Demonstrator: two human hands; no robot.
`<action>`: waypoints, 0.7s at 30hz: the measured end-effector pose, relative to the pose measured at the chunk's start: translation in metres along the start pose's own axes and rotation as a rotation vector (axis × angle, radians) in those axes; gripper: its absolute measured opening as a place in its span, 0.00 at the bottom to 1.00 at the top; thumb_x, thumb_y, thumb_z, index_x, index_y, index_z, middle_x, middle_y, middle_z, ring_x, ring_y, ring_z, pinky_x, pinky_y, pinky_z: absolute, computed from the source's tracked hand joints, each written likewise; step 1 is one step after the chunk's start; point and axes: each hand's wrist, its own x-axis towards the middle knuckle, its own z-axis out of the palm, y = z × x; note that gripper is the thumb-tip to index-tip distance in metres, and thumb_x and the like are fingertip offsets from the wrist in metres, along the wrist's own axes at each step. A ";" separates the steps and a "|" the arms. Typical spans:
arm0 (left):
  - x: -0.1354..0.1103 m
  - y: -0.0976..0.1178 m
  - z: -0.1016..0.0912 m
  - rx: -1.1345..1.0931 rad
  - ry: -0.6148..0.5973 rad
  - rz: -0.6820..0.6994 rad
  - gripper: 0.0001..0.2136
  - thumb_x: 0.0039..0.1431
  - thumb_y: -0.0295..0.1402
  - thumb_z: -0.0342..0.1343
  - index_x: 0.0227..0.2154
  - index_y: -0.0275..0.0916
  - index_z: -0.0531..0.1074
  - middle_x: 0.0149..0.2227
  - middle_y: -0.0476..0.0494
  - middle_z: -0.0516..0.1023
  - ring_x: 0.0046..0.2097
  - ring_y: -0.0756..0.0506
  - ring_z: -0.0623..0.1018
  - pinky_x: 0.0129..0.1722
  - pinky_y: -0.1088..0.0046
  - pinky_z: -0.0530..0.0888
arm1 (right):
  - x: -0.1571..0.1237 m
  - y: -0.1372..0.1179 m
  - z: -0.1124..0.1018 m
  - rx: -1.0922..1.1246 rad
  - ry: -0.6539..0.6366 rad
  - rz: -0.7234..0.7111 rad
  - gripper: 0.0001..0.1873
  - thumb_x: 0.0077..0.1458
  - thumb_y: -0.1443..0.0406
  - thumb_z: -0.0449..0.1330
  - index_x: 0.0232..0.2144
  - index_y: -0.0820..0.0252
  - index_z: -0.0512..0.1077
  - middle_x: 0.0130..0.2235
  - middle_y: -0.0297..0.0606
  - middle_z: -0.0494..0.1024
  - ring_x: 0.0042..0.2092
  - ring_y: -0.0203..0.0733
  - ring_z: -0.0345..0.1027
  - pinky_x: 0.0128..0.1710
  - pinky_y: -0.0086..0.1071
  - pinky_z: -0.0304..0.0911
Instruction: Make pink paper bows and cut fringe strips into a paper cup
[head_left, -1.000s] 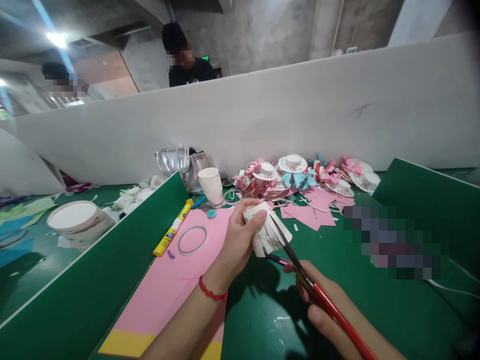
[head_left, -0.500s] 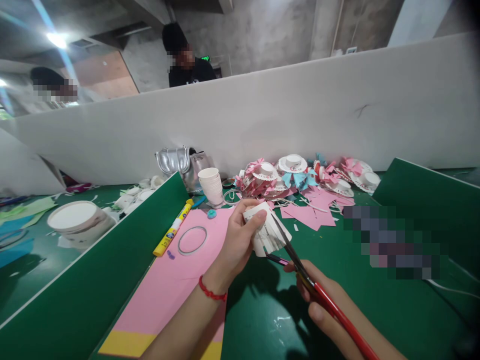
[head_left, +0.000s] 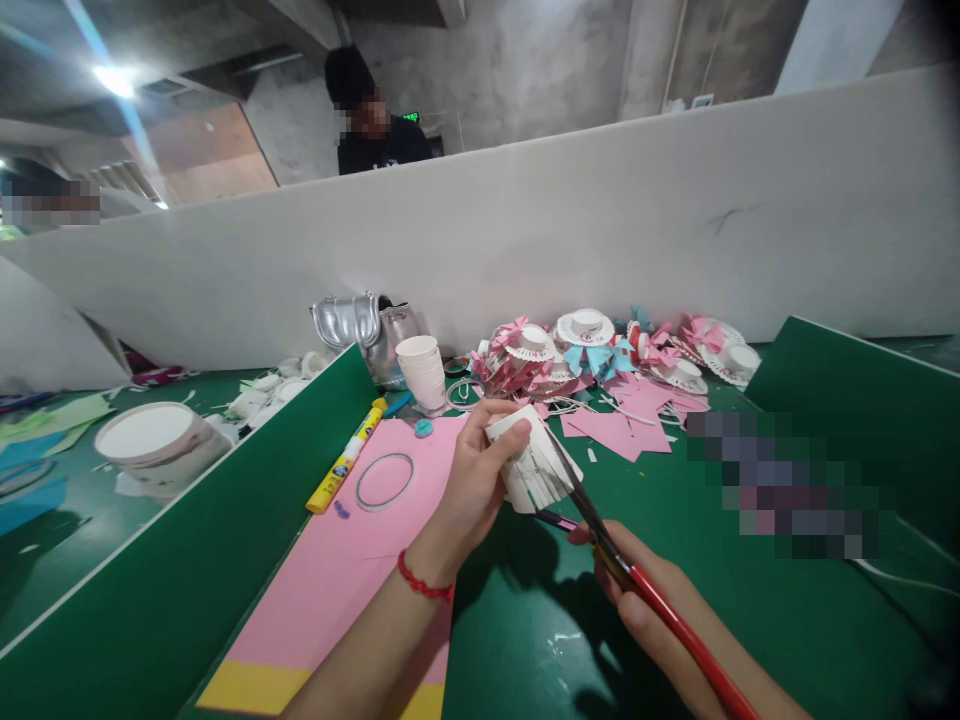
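Note:
My left hand (head_left: 484,465), with a red cord bracelet at the wrist, is closed around a white paper cup (head_left: 534,462) that has slits cut into its wall. The thumb presses on the cup's side. Long red-handled scissors (head_left: 611,545) are gripped in my right hand (head_left: 649,580), with their blades apart and pointing up at the cup. One blade lies along the cup's wall. Below the cup, a small dark and pink tool (head_left: 556,520) shows, partly hidden. Pink paper (head_left: 322,570) with a yellow strip lies under my left forearm.
A stack of paper cups (head_left: 421,372) stands ahead, beside a silver bag (head_left: 349,320). Small paper hats (head_left: 585,328) with pink and blue bows pile up at the back. On the pink paper rest a tape ring (head_left: 385,482) and a yellow glue stick (head_left: 346,458). Green dividers (head_left: 187,560) flank the workspace.
My hands, the cup and the scissors stay almost in place; the blades shift only slightly at the cup. In the background, a person at the far left has moved further left.

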 end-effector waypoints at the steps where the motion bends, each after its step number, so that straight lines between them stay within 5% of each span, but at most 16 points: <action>1: 0.000 0.000 0.000 -0.002 0.000 0.003 0.10 0.44 0.33 0.60 0.30 0.42 0.66 0.25 0.54 0.69 0.27 0.52 0.70 0.28 0.77 0.66 | 0.000 0.001 0.000 0.008 0.004 0.003 0.36 0.47 0.38 0.37 0.40 0.58 0.62 0.18 0.25 0.52 0.19 0.35 0.45 0.19 0.28 0.41; 21: 0.000 -0.002 -0.001 0.014 -0.024 0.032 0.08 0.47 0.32 0.59 0.31 0.42 0.66 0.26 0.54 0.69 0.28 0.53 0.70 0.29 0.78 0.67 | 0.001 0.007 0.005 0.100 0.044 -0.036 0.33 0.48 0.40 0.42 0.41 0.59 0.62 0.16 0.23 0.50 0.17 0.33 0.42 0.17 0.28 0.38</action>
